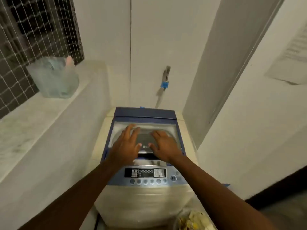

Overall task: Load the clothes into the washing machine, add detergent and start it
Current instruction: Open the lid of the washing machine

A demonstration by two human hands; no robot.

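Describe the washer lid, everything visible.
The lid is a blue-framed panel with a clear or translucent window and a small logo near its front edge. It looks like plastic. It lies roughly flat over the tub of the top-loading washing machine, behind the control panel. A dark gap shows along its front edge, so whether it is fully shut cannot be told. The left hand and right hand lie on it, fingers spread, palms down, gripping nothing.
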